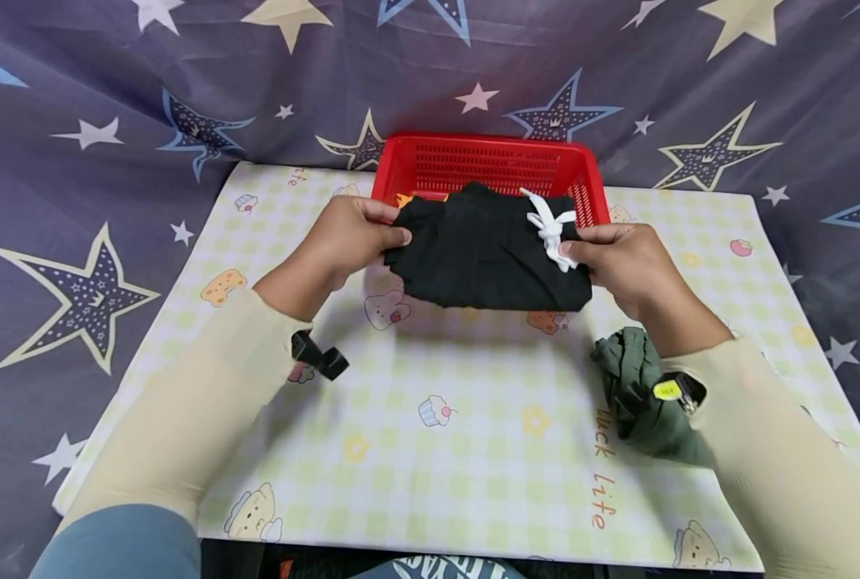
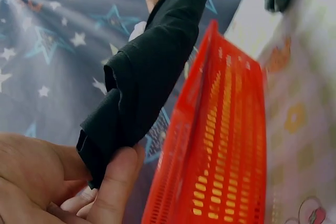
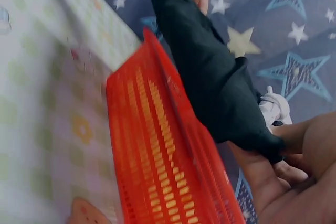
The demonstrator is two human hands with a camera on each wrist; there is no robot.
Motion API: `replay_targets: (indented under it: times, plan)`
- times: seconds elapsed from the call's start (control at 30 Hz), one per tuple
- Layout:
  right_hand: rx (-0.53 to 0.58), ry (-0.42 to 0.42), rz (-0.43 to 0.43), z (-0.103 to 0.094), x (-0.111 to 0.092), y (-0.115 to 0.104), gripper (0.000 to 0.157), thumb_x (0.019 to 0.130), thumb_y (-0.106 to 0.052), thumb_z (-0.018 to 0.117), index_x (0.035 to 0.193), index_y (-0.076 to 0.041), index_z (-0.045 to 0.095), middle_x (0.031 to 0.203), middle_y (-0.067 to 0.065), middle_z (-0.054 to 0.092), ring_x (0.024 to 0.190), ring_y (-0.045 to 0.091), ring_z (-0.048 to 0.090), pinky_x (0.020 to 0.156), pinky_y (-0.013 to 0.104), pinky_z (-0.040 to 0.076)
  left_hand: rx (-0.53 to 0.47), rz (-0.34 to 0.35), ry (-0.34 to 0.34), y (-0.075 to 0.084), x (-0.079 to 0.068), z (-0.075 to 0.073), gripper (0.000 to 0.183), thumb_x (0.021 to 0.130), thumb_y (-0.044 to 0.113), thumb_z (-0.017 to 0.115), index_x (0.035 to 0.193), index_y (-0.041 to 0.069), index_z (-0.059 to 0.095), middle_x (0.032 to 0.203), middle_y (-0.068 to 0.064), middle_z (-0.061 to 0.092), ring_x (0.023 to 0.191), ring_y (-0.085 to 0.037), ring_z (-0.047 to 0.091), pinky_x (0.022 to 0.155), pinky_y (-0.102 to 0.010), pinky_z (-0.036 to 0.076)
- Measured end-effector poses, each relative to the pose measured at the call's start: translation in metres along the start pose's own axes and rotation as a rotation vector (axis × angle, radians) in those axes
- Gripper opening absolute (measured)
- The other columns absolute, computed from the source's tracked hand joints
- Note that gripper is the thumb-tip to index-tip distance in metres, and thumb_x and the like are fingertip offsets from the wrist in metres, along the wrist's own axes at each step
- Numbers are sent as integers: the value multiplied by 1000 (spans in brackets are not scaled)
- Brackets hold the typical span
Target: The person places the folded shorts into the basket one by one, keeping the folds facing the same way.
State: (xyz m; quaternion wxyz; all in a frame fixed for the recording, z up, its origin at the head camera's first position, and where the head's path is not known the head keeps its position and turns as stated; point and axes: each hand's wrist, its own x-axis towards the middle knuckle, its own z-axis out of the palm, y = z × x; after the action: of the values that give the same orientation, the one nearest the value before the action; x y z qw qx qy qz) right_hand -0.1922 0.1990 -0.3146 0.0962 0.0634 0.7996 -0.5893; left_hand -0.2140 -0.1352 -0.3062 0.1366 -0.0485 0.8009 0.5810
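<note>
A folded pair of black drawstring shorts (image 1: 473,253) with a tied white drawstring (image 1: 551,229) is held up level by both hands. My left hand (image 1: 346,241) pinches its left end between thumb and fingers. At the other end, my right hand (image 1: 628,261) pinches the side by the drawstring. Behind and partly below the shorts stands a red plastic basket (image 1: 487,143), whose front wall they cover in the head view. In the left wrist view, the folded layers of the shorts (image 2: 142,72) show above the basket rim (image 2: 202,66).
Orange-yellow cloth (image 1: 404,199) shows inside the basket. A bundled dark green cloth (image 1: 635,354) lies on the table's right side, partly under my right forearm. The checked tablecloth (image 1: 444,474) covers the table, and a star-patterned curtain (image 1: 430,88) hangs behind it.
</note>
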Motion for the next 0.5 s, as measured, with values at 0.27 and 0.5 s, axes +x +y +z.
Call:
replay_targets:
  times: [0.27,0.5]
  plan:
    - [-70,58,43,3,37,-1,45,97,-21,73,134,3,65,127,12,60,74,3,67,68,21,58,138,-26,62,8,40,4,32,94,9,74,126,4,70,122,-11,64,90,-18,70,74,-25,60]
    - [-160,142,51,7,63,-10,45,95,-25,74,133,-2,68,138,11,58,103,13,57,80,20,53,314,-20,137,16,67,7,36,97,16,71,133,10,69,141,-7,58,124,-19,55,93,-26,52]
